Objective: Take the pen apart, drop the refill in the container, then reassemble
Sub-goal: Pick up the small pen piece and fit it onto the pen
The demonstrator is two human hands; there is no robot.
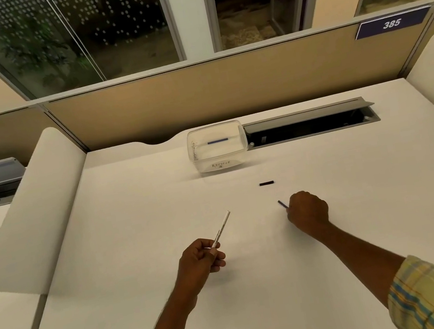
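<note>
Pen is apart; parts spread over the white counter (124, 237).

Nearest: left hand (200, 260), fingers curled, pinching the lower end of the white barrel (222, 229). Barrel points up and away, clear of the counter. Risk: the grip is far down at one end, so the long free end can swing or slip out when the other parts are pushed in.

Right hand (308, 213) is a little further out and to the right, closed into a loose fist low over the counter, apparently touching it. A short blue length of the refill (282, 204) sticks out from its thumb side. How much is inside the fist cannot be seen. Risk: a thin, smooth rod held this way could slide through the fingers or flex on the way to the container.

Beyond the right hand, well apart from both hands, a small black piece (266, 183) lies loose on the counter, likely the cap or end plug. Risk: it is round and could roll if a sleeve or wrist brushes it, and reassembly needs it.

Farthest: clear plastic container (217, 147) with a handwritten label, at the back edge; one blue refill-like stick and what looks like a spring already lie inside. Just beside it on the right is an open cable slot (310, 127). Judged main hazard: a drop released too far right goes into the slot, not the container.
</note>
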